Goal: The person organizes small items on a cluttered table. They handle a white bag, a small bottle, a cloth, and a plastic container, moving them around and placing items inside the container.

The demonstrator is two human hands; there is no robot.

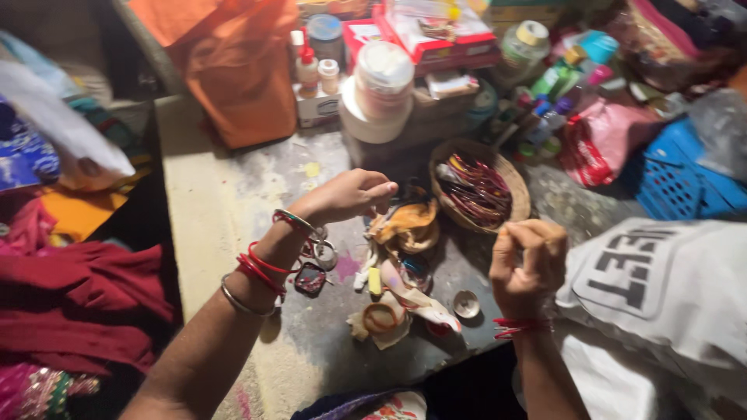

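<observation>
The left hand (350, 196) is hovering over the grey table (233, 202), wrist ringed with red and metal bangles, its fingers curled into a narrow grip with thumb and fingertips pinched together; whatever is pinched there is too small to make out. The right hand (527, 264) is being held up nearer the camera, fingers closed in a loose fist, thumb pressing against the forefinger, and I cannot tell if it is holding anything. Between and below the two hands a heap of scraps and small trinkets (401, 272) is lying, its spread running from the left hand toward the camera. The left hand is nearer to it, just above its far end. A round woven basket (517, 194) of dark red strands is sitting just beyond the right hand.
</observation>
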